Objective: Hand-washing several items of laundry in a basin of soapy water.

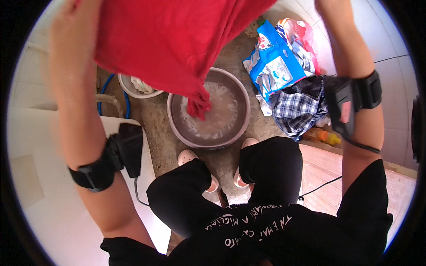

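Observation:
A wet-looking red cloth [159, 43] hangs raised between my two forearms, spread wide at the top and narrowing downward. Its bunched lower end dips into a round basin [244, 128] of cloudy, sudsy water [221, 114]. At the top left, part of my left hand [71, 15] shows blurred beside the cloth's left edge, its fingers cut off by the frame. My right hand is beyond the top edge, with only the raised forearm in view. The cloth's upper part is also cut off, so neither grip on it can be seen.
A smaller basin [128, 89] with pale cloth stands left of the water basin. Blue-and-white packaging [278, 69] and a plaid garment [296, 106] lie to the right, near small orange and yellow bottles [321, 136]. A blue hose [104, 91] runs behind a white surface [123, 124].

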`<action>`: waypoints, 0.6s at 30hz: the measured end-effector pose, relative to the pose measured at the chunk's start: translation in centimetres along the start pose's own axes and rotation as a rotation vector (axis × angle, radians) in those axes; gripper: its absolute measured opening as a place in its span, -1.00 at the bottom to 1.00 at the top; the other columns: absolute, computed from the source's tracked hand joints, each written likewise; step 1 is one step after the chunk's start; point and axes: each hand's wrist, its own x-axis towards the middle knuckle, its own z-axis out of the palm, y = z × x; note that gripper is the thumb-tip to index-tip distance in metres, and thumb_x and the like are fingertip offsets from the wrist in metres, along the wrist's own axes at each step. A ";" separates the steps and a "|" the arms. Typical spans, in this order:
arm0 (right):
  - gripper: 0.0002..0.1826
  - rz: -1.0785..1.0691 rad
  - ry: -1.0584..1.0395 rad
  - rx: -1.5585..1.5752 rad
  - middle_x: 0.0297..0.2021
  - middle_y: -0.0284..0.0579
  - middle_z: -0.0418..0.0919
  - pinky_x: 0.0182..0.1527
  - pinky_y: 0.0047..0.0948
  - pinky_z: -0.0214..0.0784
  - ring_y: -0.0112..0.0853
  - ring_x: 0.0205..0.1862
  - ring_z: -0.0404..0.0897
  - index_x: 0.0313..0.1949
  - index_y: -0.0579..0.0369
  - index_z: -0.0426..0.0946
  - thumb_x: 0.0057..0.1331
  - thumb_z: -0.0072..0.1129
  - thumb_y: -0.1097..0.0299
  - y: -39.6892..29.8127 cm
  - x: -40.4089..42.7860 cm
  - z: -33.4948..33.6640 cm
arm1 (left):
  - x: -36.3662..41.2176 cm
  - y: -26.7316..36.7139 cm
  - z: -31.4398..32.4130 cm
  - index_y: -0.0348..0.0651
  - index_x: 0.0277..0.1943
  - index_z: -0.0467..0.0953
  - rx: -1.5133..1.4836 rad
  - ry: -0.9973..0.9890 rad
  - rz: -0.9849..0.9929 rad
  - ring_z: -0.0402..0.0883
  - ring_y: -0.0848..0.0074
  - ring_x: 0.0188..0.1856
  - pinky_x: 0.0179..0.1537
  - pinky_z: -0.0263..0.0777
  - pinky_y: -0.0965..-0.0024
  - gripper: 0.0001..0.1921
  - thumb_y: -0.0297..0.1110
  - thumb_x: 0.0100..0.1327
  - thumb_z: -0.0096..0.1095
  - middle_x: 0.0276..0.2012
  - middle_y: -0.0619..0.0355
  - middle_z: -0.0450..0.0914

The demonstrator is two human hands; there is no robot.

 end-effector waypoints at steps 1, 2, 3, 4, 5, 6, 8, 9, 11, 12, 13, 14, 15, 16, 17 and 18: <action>-0.73 -0.084 -0.118 0.073 -0.56 -0.21 0.47 -0.41 -0.50 0.31 -0.51 -0.48 0.44 -0.26 0.19 0.48 0.18 -0.17 0.33 1.6 -1.2 0.9 | -0.8 -2.2 1.4 -0.24 -0.19 0.55 -0.043 -0.031 -0.040 0.37 0.74 -0.40 -0.32 0.27 0.61 -0.66 -0.12 0.16 0.15 -0.46 0.34 0.49; -0.76 -0.010 -0.248 -0.016 -0.53 -0.07 0.49 -0.38 -0.37 0.34 -0.30 -0.46 0.49 -0.26 0.14 0.47 0.17 -0.13 0.32 4.2 -4.2 4.1 | -1.7 -5.6 1.1 -0.22 -0.17 0.55 0.045 -0.078 -0.103 0.39 0.73 -0.40 -0.32 0.29 0.61 -0.62 -0.06 0.15 0.15 -0.46 0.32 0.50; -0.78 0.035 -0.364 -0.185 -0.50 0.07 0.52 -0.35 -0.24 0.38 -0.09 -0.45 0.53 -0.25 0.09 0.47 0.17 -0.10 0.32 6.2 -6.6 5.1 | -2.4 -9.2 1.7 -0.22 -0.15 0.54 0.202 -0.154 -0.253 0.40 0.68 -0.41 -0.32 0.31 0.56 -0.59 -0.02 0.16 0.12 -0.48 0.28 0.51; -0.77 0.005 -0.387 -0.024 -0.45 0.07 0.52 -0.30 -0.24 0.38 -0.08 -0.40 0.53 -0.23 0.09 0.46 0.16 -0.10 0.33 7.5 -9.4 6.6 | -3.8 -12.5 3.2 -0.23 -0.16 0.54 0.198 -0.208 -0.289 0.42 0.63 -0.40 -0.31 0.33 0.49 -0.56 0.02 0.17 0.09 -0.48 0.23 0.52; -0.75 -0.022 -0.414 0.159 -0.40 0.08 0.53 -0.24 -0.24 0.38 -0.07 -0.34 0.53 -0.20 0.09 0.46 0.15 -0.11 0.35 8.6 -12.8 8.5 | -6.0 -14.8 4.6 -0.23 -0.15 0.53 0.194 -0.231 -0.374 0.46 0.62 -0.35 -0.25 0.35 0.47 -0.55 0.03 0.18 0.05 -0.44 0.16 0.54; -0.73 0.111 -0.626 0.242 -0.32 0.08 0.52 -0.16 -0.25 0.36 -0.06 -0.24 0.50 -0.16 0.07 0.44 0.13 -0.11 0.38 9.8 -15.8 10.2 | -7.2 -18.7 4.9 -0.22 -0.10 0.50 0.299 -0.409 -0.457 0.53 0.51 -0.26 -0.18 0.36 0.43 -0.56 0.00 0.20 0.02 -0.36 0.03 0.58; -0.73 0.099 -0.776 0.223 -0.26 0.06 0.49 -0.12 -0.20 0.32 -0.06 -0.18 0.47 -0.19 0.01 0.46 0.09 -0.08 0.43 13.6 -22.3 13.0 | -10.2 -22.8 7.8 -0.24 -0.10 0.47 0.296 -0.555 -0.433 0.53 0.15 -0.14 -0.10 0.34 0.32 -0.60 -0.07 0.22 -0.02 -0.25 -0.16 0.54; -0.76 0.118 -0.886 0.175 -0.31 0.05 0.44 -0.16 -0.16 0.31 -0.03 -0.21 0.45 -0.23 -0.02 0.47 0.07 -0.06 0.44 14.3 -25.2 14.9 | -12.3 -28.2 7.8 -0.21 -0.12 0.49 0.280 -0.577 -0.481 0.51 0.11 -0.11 -0.09 0.34 0.30 -0.62 -0.08 0.22 -0.04 -0.22 -0.17 0.53; -0.77 0.207 -0.941 0.118 -0.33 0.06 0.39 -0.18 -0.15 0.29 -0.05 -0.24 0.43 -0.26 -0.03 0.48 0.06 -0.05 0.46 17.0 -31.4 17.1 | -14.9 -31.3 9.7 -0.14 -0.04 0.44 0.411 -0.692 -0.487 0.47 0.05 -0.09 -0.07 0.33 0.22 -0.63 -0.10 0.22 -0.04 -0.21 -0.19 0.51; -0.77 0.286 -0.961 0.152 -0.30 0.05 0.39 -0.16 -0.16 0.29 -0.05 -0.21 0.42 -0.26 -0.04 0.48 0.06 -0.05 0.48 17.3 -34.2 18.7 | -17.1 -34.5 9.2 -0.13 -0.02 0.42 0.363 -0.680 -0.485 0.46 0.03 -0.09 -0.07 0.33 0.19 -0.64 -0.12 0.21 -0.04 -0.22 -0.19 0.51; -0.78 0.312 -0.977 0.003 -0.28 -0.01 0.40 -0.12 -0.17 0.29 -0.06 -0.17 0.40 -0.28 -0.03 0.49 0.05 -0.03 0.47 18.2 -36.6 19.1 | -18.5 -35.9 10.4 -0.13 -0.02 0.42 0.363 -0.694 -0.492 0.46 0.01 -0.11 -0.07 0.32 0.15 -0.66 -0.17 0.21 -0.04 -0.21 -0.20 0.50; -0.77 0.379 -0.957 -0.023 -0.27 -0.07 0.40 -0.10 -0.20 0.29 -0.10 -0.13 0.37 -0.27 -0.03 0.50 0.05 -0.02 0.47 18.0 -38.4 19.2 | -20.0 -37.1 11.2 -0.13 -0.01 0.39 0.412 -0.683 -0.556 0.46 0.01 -0.12 -0.08 0.30 0.12 -0.67 -0.24 0.18 -0.02 -0.21 -0.19 0.50; -0.77 0.387 -0.966 -0.022 -0.27 -0.07 0.40 -0.10 -0.20 0.29 -0.10 -0.13 0.37 -0.27 -0.03 0.50 0.05 -0.02 0.47 17.7 -39.5 19.1 | -21.6 -37.5 11.7 -0.11 0.07 0.30 0.427 -0.676 -0.556 0.46 0.01 -0.13 -0.09 0.30 0.09 -0.59 -0.28 0.13 0.01 -0.22 -0.21 0.50; -0.78 0.379 -1.012 -0.073 -0.27 -0.10 0.40 -0.10 -0.21 0.29 -0.11 -0.13 0.37 -0.27 -0.03 0.50 0.04 0.01 0.44 17.1 -40.2 18.9 | -23.5 -37.7 12.3 -0.10 0.13 0.21 0.487 -0.657 -0.548 0.46 0.02 -0.10 -0.08 0.31 0.13 -0.52 -0.31 0.11 0.04 -0.21 -0.22 0.49; -0.77 0.369 -1.055 -0.123 -0.28 -0.13 0.40 -0.10 -0.22 0.29 -0.13 -0.12 0.36 -0.27 -0.03 0.51 0.03 0.03 0.41 16.5 -40.8 18.8 | -25.0 -37.9 12.7 -0.09 0.19 0.13 0.547 -0.635 -0.537 0.45 0.03 -0.08 -0.07 0.32 0.16 -0.43 -0.33 0.09 0.07 -0.20 -0.24 0.48; -0.77 0.378 -1.066 -0.122 -0.28 -0.13 0.40 -0.10 -0.22 0.29 -0.13 -0.12 0.36 -0.27 -0.03 0.51 0.03 0.03 0.41 16.0 -41.2 18.5 | -26.2 -37.7 12.8 -0.09 0.19 0.13 0.545 -0.643 -0.549 0.45 0.03 -0.08 -0.07 0.32 0.16 -0.43 -0.33 0.09 0.07 -0.20 -0.24 0.48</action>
